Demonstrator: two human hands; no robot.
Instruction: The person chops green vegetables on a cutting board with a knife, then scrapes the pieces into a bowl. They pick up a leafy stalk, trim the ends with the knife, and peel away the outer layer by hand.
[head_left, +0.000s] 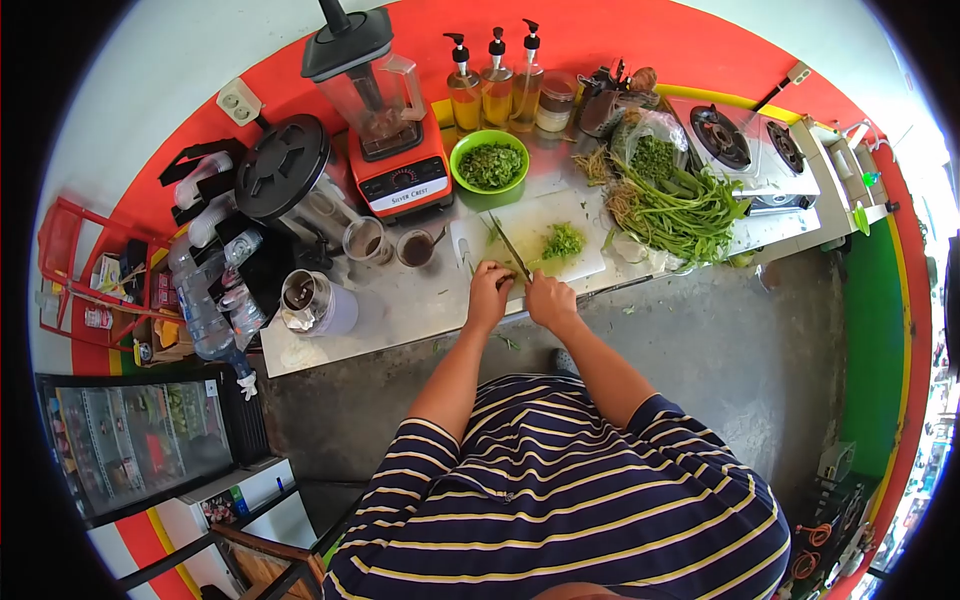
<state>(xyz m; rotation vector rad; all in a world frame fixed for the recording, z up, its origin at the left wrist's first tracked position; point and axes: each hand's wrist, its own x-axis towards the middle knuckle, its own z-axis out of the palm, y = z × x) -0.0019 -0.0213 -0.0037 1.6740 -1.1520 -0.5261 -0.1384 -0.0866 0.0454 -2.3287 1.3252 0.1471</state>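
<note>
Right hand [551,298] holds a knife [511,246] over the cutting board [524,238]

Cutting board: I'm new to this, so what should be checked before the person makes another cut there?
1. Knife gripped: ok, the right hand holds it, blade over the cutting board.
2. Left hand clear of the edge: cannot tell; it is close beside the knife, its fingertips too small to judge.
3. Chopped pile away from the blade: ok, it lies to the right.
4. Room in the green bowl: probably not ok, it looks well filled with chopped greens.
5. Uncut greens available: ok, a leafy bunch lies right of the board.
</note>
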